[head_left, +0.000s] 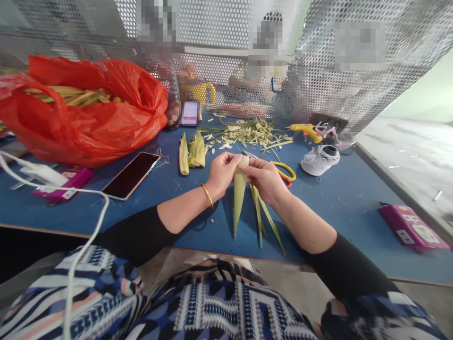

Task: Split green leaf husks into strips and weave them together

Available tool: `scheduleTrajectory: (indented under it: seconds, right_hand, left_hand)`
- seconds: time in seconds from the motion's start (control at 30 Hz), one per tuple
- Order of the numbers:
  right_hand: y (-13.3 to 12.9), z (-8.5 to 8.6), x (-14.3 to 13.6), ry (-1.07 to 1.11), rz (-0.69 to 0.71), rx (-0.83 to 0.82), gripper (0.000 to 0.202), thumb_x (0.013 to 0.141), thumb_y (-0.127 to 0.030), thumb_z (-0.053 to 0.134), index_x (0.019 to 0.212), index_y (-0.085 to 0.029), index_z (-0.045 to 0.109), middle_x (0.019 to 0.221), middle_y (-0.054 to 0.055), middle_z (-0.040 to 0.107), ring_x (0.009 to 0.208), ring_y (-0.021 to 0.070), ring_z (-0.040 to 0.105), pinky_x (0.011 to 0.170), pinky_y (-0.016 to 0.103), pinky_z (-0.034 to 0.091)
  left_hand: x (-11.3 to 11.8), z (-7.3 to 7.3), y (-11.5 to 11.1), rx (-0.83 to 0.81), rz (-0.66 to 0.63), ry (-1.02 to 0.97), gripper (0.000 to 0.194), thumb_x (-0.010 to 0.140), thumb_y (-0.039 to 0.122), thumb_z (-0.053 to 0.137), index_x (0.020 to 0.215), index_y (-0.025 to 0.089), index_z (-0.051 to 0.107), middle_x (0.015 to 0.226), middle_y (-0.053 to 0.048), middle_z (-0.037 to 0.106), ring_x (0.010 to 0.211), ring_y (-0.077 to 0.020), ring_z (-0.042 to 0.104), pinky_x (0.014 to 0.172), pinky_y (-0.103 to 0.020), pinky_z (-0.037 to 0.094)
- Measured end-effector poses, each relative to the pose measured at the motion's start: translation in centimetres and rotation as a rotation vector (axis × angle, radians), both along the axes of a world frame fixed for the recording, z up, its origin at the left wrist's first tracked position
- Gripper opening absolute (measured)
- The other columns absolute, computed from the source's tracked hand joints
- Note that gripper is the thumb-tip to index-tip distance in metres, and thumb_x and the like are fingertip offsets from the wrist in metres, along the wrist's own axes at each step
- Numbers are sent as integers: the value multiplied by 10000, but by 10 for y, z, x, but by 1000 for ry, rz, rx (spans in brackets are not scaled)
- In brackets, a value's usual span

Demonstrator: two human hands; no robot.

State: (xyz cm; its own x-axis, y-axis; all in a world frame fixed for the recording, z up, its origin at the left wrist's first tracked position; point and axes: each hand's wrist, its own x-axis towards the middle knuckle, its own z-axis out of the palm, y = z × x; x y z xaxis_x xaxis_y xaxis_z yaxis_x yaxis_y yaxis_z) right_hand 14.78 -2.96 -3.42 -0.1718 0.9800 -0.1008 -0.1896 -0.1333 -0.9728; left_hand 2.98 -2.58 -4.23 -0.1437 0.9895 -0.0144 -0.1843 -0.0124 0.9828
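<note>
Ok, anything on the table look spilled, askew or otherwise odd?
Leaf scraps lie loose at the back of the table, some strayed from the heap, which looks untidy. The white cable hangs across the near edge, where it could snag.

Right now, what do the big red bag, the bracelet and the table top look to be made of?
Red bag: thin, glossy plastic, judging by its crinkled folds and bright highlights.
Bracelet: probably gold-coloured metal, from its slim, shiny band; plating or solid, I can't tell.
Table top: a smooth blue surface, perhaps painted board or laminate; the look leaves it open.
</note>
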Motion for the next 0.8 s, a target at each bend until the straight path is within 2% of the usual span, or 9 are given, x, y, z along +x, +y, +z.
scheduleTrajectory:
  seconds: [0.2, 0.47, 0.63, 0.8]
  right_hand:
    - [5, -5, 4, -73, -107, 135, 303, 536, -361, 822, 646, -198, 591, 585, -30, 609, 538, 116, 544, 552, 277, 470]
    - [5, -4, 3, -117, -111, 161, 297, 557, -393, 803, 654, -194, 606, 583, -24, 610, 537, 113, 533, 551, 273, 464]
    - [7, -2, 5, -95, -160, 176, 316, 562, -429, 806, 681, -197, 626, 611, -26, 610, 559, 112, 536, 545, 262, 459]
    - [10, -2, 8, -94, -140, 186, 284, 577, -402, 796, 669, -194, 625, 605, -30, 592, 564, 110, 536, 572, 270, 471]
  left_hand:
    - [-1, 5, -2, -111, -113, -106, 331, 891, 406, 535, 651, 179, 559, 553, 13, 573, 451, -104, 530, 451, -218, 395]
    - [-1, 4, -2, -38, -63, -57, 134, 779, 214, 629, 659, 175, 585, 588, 39, 581, 487, -84, 519, 474, -206, 404]
    - [-1, 4, -4, -46, -136, -46, 128, 765, 227, 630, 656, 178, 582, 573, 34, 588, 496, -96, 548, 478, -208, 413]
    - [-2, 3, -5, -76, -196, -65, 144, 764, 270, 643, 665, 179, 591, 583, 22, 610, 489, -103, 561, 476, -211, 418]
